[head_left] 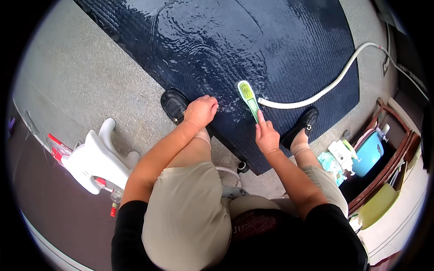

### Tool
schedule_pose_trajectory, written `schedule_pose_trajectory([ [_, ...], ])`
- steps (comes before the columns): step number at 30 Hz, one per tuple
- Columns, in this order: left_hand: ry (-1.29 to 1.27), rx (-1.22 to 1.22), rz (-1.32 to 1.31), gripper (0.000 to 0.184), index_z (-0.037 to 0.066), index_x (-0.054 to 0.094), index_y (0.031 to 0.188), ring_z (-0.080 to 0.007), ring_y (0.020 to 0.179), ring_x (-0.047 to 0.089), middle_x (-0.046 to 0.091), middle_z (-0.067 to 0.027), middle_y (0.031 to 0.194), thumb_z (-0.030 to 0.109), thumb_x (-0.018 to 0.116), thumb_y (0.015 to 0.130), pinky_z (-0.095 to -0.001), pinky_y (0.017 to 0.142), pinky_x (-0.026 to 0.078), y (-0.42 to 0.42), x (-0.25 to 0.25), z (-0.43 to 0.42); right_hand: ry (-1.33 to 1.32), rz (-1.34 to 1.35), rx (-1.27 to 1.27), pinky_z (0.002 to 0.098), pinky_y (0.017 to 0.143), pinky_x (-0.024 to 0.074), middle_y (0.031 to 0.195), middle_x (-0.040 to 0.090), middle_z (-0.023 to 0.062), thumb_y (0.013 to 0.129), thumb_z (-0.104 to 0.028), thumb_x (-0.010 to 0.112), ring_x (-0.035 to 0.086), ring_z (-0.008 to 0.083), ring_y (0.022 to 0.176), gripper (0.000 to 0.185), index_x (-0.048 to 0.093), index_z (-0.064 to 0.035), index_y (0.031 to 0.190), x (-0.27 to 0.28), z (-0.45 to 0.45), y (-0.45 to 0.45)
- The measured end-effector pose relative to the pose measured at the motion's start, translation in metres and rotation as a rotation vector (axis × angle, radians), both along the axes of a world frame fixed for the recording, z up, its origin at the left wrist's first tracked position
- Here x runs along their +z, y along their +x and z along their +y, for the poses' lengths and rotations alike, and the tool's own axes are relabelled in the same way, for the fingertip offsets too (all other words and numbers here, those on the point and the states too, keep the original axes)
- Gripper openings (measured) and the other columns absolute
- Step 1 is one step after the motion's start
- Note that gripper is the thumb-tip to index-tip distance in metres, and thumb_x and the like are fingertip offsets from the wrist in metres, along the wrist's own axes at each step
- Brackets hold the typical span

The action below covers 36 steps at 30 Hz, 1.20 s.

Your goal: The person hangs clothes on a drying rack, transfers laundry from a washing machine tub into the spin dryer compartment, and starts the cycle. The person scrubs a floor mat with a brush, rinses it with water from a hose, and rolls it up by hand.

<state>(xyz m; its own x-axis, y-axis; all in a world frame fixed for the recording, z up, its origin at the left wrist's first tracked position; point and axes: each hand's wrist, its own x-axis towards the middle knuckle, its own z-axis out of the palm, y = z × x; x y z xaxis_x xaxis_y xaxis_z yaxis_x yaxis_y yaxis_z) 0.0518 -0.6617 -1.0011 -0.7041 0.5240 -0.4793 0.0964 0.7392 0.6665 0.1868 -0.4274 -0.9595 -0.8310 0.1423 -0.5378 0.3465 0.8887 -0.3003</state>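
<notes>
My right hand (pixel 267 137) grips the handle of a green and white scrub brush (pixel 247 96), its index finger stretched along it. The brush is over the wet dark ribbed mat (pixel 298 49), its head pointing away from me. Close beside the brush lies the open end of a pale hose (pixel 298 106). My left hand (pixel 201 111) hangs past my knee beside my black shoe (pixel 174 105), fingers curled in, with nothing seen in them. Water ripples over the middle of the mat.
Left of me stands a white plastic object (pixel 101 158), with a red-capped clear bottle (pixel 116 198) near it. At right are a blue tub (pixel 368 154), a yellow-green basin (pixel 380 207) and a brown wooden frame (pixel 384 176). The hose curves across the mat toward the upper right.
</notes>
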Motion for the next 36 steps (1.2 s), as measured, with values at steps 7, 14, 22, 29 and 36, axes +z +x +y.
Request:
schedule_pose_trajectory([
  [7,-0.068,-0.012,-0.081,0.012,0.01,0.064,0.09,-0.0298,0.087,0.062,0.063,-0.0092,0.09,0.02,0.059,0.085,-0.0406,0.077,0.05,-0.003,-0.007,0.002,-0.011,0.083,0.047,0.0469,0.073,0.0494,0.086,0.065,0.0183,0.093,-0.037,0.05,0.065,0.0353,0.079,0.056,0.032,-0.0227,0.144,-0.013,-0.039,-0.204],
  [14,-0.012,0.022,-0.048,0.013,0.009,0.064,0.089,-0.0304,0.087,0.062,0.063,-0.0101,0.088,0.019,0.057,0.085,-0.0409,0.077,0.05,0.001,-0.014,0.0,0.153,-0.156,0.035,0.0438,0.064,0.0524,0.093,0.065,0.0183,0.09,-0.044,0.055,0.066,0.0334,0.074,0.072,0.02,-0.0195,0.148,-0.013,0.051,-0.046],
  [22,-0.017,0.003,-0.011,0.01,0.008,0.063,0.086,-0.0301,0.086,0.062,0.062,-0.0105,0.085,0.016,0.058,0.084,-0.0406,0.076,0.05,-0.001,-0.005,0.001,0.138,0.086,0.165,0.0465,0.061,0.0511,0.084,0.061,0.0155,0.095,-0.034,0.047,0.063,0.0363,0.066,0.053,0.031,-0.0235,0.145,-0.02,-0.036,-0.165],
  [29,0.063,-0.039,0.111,0.01,0.007,0.064,0.082,-0.0299,0.079,0.063,0.063,-0.0105,0.079,0.016,0.059,0.081,-0.041,0.073,0.051,0.003,-0.013,-0.003,-0.075,0.032,0.332,0.0455,0.053,0.0513,0.071,0.057,0.0151,0.091,-0.032,0.054,0.062,0.0328,0.054,0.058,0.032,-0.0275,0.145,-0.007,-0.051,-0.105],
  [36,0.035,-0.024,0.102,0.01,0.006,0.063,0.081,-0.0313,0.075,0.063,0.063,-0.0119,0.076,0.016,0.061,0.078,-0.0422,0.073,0.05,0.004,-0.016,-0.002,-0.087,0.111,0.389,0.046,0.062,0.0511,0.079,0.061,0.0152,0.093,-0.033,0.05,0.063,0.0347,0.066,0.05,0.037,-0.0285,0.141,-0.014,-0.114,-0.227],
])
